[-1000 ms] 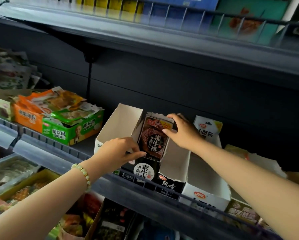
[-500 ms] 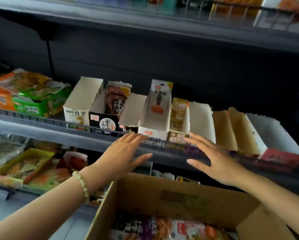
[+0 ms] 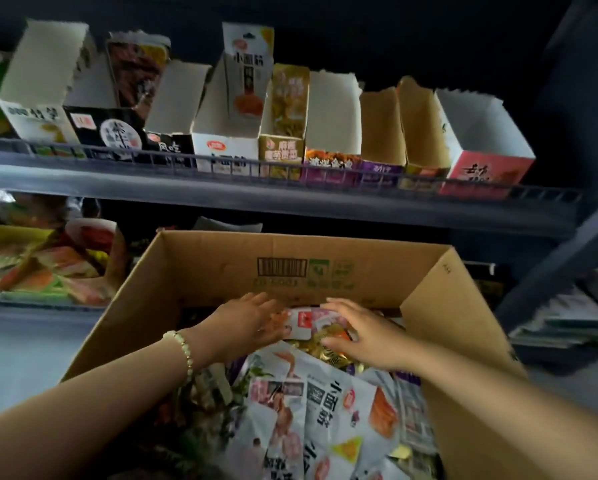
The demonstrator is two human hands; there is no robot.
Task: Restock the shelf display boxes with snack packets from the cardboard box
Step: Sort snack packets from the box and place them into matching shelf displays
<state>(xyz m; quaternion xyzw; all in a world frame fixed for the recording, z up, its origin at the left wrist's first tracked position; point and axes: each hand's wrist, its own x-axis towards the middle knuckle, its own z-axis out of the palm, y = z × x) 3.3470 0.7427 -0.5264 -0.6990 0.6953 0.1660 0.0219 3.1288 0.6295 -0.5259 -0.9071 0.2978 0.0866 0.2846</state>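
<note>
Packets (image 3: pixel 280 427) lie in a loose, overlapping heap inside the open box (image 3: pixel 221 268), which sits just below the shelf (image 3: pixel 290 199) and close in front of the person. Both hands are down at the far end of the heap. The left hand (image 3: pixel 245 323) has its fingers stretched out and only lightly bent against a small packet (image 3: pixel 302 325), white and red. The right hand (image 3: pixel 366 337) is spread palm down on gold and orange wrappers just beside it. Neither hand visibly pinches or lifts anything; they touch and sort rather than hold. The heap has no common heading. The big white packet (image 3: pixel 339 410) nearest the camera lies flat and face up, its long axis running near to far with the top toward the far wall. The small packet sits too deep among others to read an axis. On the shelf the display boxes (image 3: pixel 334 112) stand side by side behind a wire rail (image 3: pixel 325 168), tops open. A dark packet (image 3: pixel 136 71) and a pale packet (image 3: pixel 247 74) stand upright in theirs, long axis vertical and faces forward, while several boxes further right look empty. The kinds are mixed, so a handful scooped here could carry the wrong flavour into a display box. Glossy wrappers may also slip from a loose hold on the way up. A lone packet stood in a near-empty box may flop, or catch a torn wall or the rail going in.
</note>
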